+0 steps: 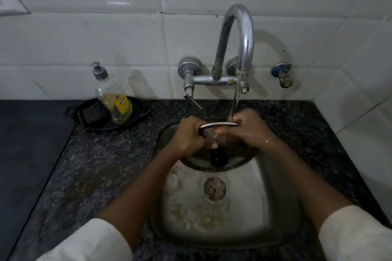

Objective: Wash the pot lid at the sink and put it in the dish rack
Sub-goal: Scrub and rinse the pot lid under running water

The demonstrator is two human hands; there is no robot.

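We see a speckled granite counter [101,154] holding a steel sink [275,207], with a curved tap [239,34] running water above it. Over the basin we find the pot lid [218,125] held edge-on under the stream, the left hand [188,133] and right hand [248,125] each clenched on its rim. A soap bottle [112,97] stands on a dark pan [135,121] at left

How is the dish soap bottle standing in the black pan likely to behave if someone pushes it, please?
The dish soap bottle looks nearly empty, so it is probably light. It is tall, narrow and already leaning in the black pan, so it would likely tip rather than slide. Its clear plastic probably flexes when squeezed.
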